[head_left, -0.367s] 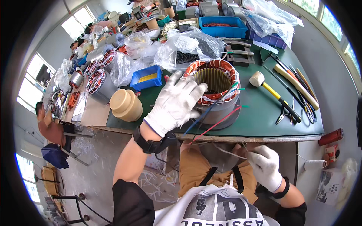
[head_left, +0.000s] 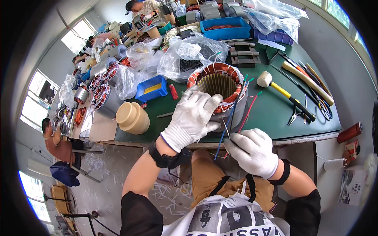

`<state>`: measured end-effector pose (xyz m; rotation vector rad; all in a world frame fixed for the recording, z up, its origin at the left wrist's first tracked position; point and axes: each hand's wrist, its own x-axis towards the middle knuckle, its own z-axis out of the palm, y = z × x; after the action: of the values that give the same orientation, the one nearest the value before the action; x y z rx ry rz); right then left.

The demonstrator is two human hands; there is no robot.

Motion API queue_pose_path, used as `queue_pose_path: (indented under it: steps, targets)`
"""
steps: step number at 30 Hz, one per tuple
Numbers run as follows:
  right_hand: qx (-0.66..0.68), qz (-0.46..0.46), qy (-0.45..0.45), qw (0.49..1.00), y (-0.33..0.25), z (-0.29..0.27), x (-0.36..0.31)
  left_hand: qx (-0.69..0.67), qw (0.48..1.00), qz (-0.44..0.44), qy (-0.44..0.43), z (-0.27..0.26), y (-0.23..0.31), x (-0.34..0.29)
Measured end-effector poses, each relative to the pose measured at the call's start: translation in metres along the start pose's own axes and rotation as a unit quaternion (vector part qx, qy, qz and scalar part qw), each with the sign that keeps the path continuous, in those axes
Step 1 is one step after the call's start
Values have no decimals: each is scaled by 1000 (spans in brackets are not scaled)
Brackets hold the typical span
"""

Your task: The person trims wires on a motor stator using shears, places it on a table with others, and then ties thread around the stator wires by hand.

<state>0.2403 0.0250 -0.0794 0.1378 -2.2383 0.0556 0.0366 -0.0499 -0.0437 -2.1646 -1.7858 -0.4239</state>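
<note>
On the near side of the table stands a motor stator (head_left: 236, 74), a grey cylinder with orange copper windings laced in white cord around its top. My left hand (head_left: 195, 114), in a white knit glove, grips its near left rim, fingers over the windings and thumb outside. Close by on the right, my gloved right hand (head_left: 254, 151) pinches a thin, pale strand (head_left: 226, 128) that points up at the stator; whether it is cord or a needle I cannot tell. Blue, black and red lead wires (head_left: 247, 114) with green tips hang over the stator's near side, beside my right fingertips.
A mallet (head_left: 283, 92), pliers (head_left: 293, 117) and scissors (head_left: 325, 110) lie on the right. A beige stepped cylinder (head_left: 133, 118), a blue tray (head_left: 151, 95) and a red-handled tool (head_left: 173, 92) are left. Behind are plastic bags (head_left: 189, 59) and a blue bin (head_left: 225, 28). Co-workers sit farther off.
My right hand has come up and left from below the table edge to the stator's near side. The lead wires have shifted upright. My left hand stays on the rim.
</note>
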Motion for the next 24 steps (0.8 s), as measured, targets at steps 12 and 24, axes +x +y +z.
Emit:
queue_pose_path:
  steps: [12, 24]
  targets:
    - [-33, 70, -15, 997, 20, -13, 68, -76, 996, -37, -21, -16, -9, 19]
    - [383, 348, -51, 854, 29, -47, 121, -58, 927, -107, 356, 7, 53, -37]
